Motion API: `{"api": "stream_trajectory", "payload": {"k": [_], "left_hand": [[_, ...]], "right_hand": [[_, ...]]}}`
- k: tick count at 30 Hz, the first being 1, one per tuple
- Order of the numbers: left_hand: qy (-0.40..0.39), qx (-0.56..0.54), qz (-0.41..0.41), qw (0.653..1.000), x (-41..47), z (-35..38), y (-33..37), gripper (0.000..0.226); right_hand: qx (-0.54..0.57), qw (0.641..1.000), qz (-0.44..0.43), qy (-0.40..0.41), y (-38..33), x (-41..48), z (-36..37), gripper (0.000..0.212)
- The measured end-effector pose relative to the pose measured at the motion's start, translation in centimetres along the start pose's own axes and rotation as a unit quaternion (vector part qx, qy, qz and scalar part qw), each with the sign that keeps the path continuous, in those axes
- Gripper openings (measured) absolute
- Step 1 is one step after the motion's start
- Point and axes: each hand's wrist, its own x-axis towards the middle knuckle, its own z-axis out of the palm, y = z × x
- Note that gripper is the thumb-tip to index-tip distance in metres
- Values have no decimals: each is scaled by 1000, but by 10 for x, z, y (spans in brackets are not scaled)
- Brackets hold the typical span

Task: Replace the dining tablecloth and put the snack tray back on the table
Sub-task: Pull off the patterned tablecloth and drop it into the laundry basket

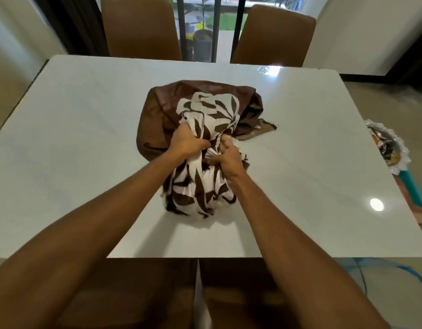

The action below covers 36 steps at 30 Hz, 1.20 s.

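A bunched tablecloth (pixel 200 186), white with brown leaf print and plain brown backing, lies heaped in the middle of the glossy white dining table (pixel 74 138). My left hand (pixel 188 141) grips a fold of the cloth on the heap's left side. My right hand (pixel 226 160) grips the fabric just beside it, fingers curled into the folds. The snack tray (pixel 390 148), with a frilly white rim and wrapped snacks, sits off the table's right edge, partly cut off by the frame.
Two brown chairs (pixel 138 29) (pixel 274 36) stand at the table's far side before a glass door. Two more brown chair backs (pixel 138 293) are tucked at the near edge. A teal object (pixel 411 188) lies below the tray on the right.
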Motion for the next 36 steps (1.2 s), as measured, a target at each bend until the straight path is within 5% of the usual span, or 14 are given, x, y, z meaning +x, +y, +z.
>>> {"api": "stream_trajectory", "payload": {"k": [2, 4, 7, 10, 12, 16, 19, 21, 24, 27, 29, 31, 34, 36], "left_hand": [[50, 47, 158, 985, -13, -16, 13, 38], [53, 75, 291, 952, -29, -25, 15, 22], [45, 291, 324, 899, -53, -20, -12, 40], [-5, 426, 378, 822, -94, 4, -58, 35], [-52, 425, 421, 800, -117, 19, -84, 38], [-94, 349, 392, 846, -126, 22, -89, 49], [-81, 218, 417, 879, -120, 2, -76, 52], [17, 204, 418, 885, -116, -19, -74, 58], [122, 237, 203, 942, -105, -46, -83, 89], [-3, 131, -20, 991, -96, -48, -97, 120], [-49, 107, -5, 993, -95, -39, -106, 124], [-56, 101, 39, 993, -97, -28, -111, 121], [-74, 139, 100, 982, -97, -17, -124, 117], [-81, 155, 133, 976, -99, -12, -132, 120]], "right_hand": [[21, 999, -33, -31, -21, -4, -7, 76], [-123, 989, -80, -14, -40, -15, -20, 51], [-359, 911, -75, 190, -40, -36, -49, 29], [-265, 884, -70, 379, -25, -50, -74, 8], [-239, 905, -88, 340, -24, -47, -73, 28], [-336, 923, -41, 183, -15, -27, -49, 96], [-500, 859, 44, 104, 11, -21, -38, 103], [-508, 856, 31, 90, 25, -19, -37, 94], [-414, 910, 15, 32, 22, -27, -48, 76], [-435, 888, -84, 120, 11, -30, -68, 58], [-478, 821, -99, 295, 5, -24, -83, 68], [-429, 824, 17, 369, -1, -17, -94, 96], [-316, 891, 99, 312, -6, 5, -104, 123], [-301, 931, 63, 196, -13, 24, -93, 114]]}}
